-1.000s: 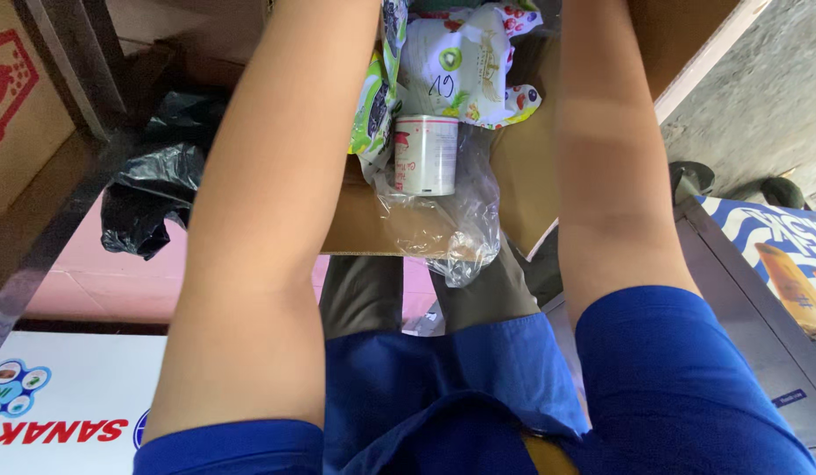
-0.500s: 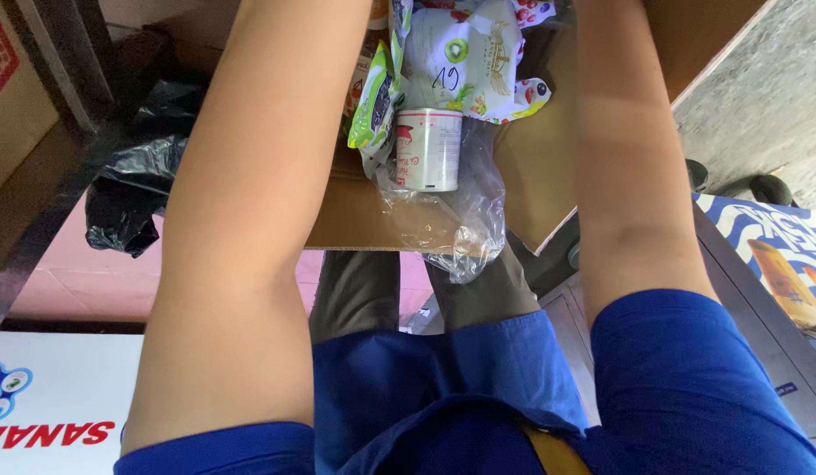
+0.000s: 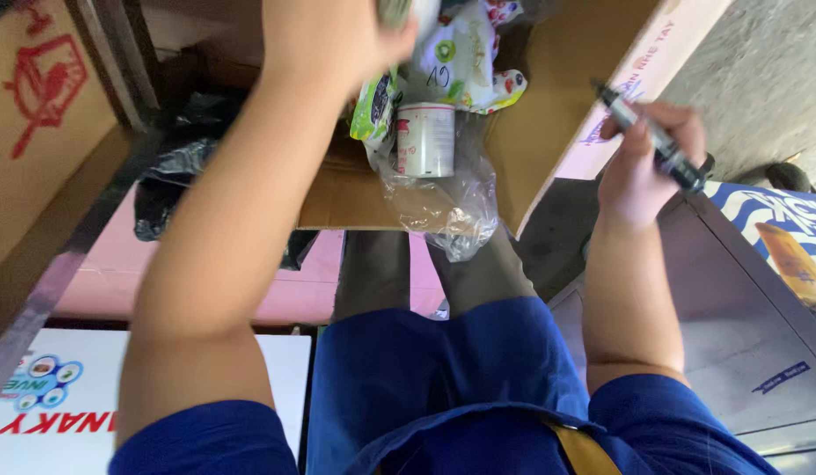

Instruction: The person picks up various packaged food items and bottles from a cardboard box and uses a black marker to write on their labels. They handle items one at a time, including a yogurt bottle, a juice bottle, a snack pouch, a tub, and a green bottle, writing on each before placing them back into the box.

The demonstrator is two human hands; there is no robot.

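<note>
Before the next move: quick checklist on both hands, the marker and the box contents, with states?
1. Right hand grips the black marker: ok, fingers wrapped round it, held clear of the box.
2. Marker cap off or on: cannot tell.
3. Left hand on the bagged goods: ok, it touches the green packet at the top edge; grip partly out of frame and blurred.
4. White can contained: ok, it sits inside the clear plastic bag.
5. Cardboard box open: ok, flap stands up on the right.
6. Black plastic bag clear of the hands: ok, it lies left of the box.
</note>
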